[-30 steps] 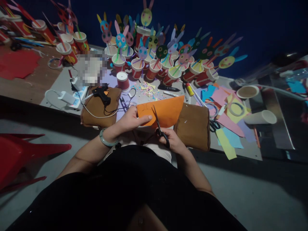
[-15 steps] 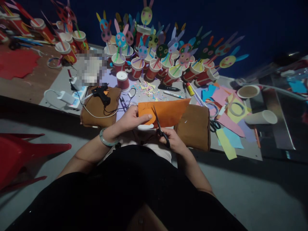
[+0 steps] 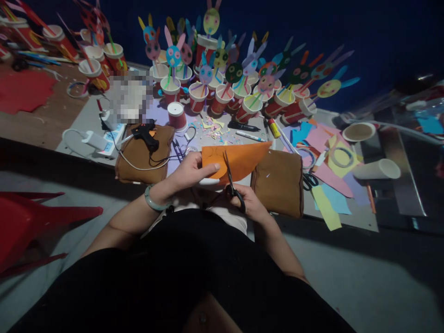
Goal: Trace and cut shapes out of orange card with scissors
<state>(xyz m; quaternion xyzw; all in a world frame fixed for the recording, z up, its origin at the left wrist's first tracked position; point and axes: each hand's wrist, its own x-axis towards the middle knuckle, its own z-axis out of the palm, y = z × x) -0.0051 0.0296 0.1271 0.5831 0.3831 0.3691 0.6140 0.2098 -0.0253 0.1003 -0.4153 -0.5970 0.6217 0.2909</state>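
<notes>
My left hand (image 3: 190, 170) pinches the left end of an orange sheet (image 3: 239, 159), thumb on top; faint curved outlines show near the sheet's upper left. Black-handled scissors (image 3: 231, 178) are in my right hand (image 3: 250, 202), with fingers wrapped round the handles. The scissor blades point up and lie against the sheet, just right of my left thumb. The sheet is held above the table edge, between two brown cushions (image 3: 144, 164) (image 3: 279, 182).
Red cups (image 3: 222, 101) with paper rabbit faces crowd the table's back. A black glue gun (image 3: 147, 135) rests on the left cushion. Colored paper pieces (image 3: 333, 203), a tape roll (image 3: 342, 157) and other scissors (image 3: 310, 181) lie right. A red stool (image 3: 31, 217) stands at left.
The orange sheet has shifted and turned slightly in my left hand, its right tip moving a little left. The scissor blades look closer together and more upright.
</notes>
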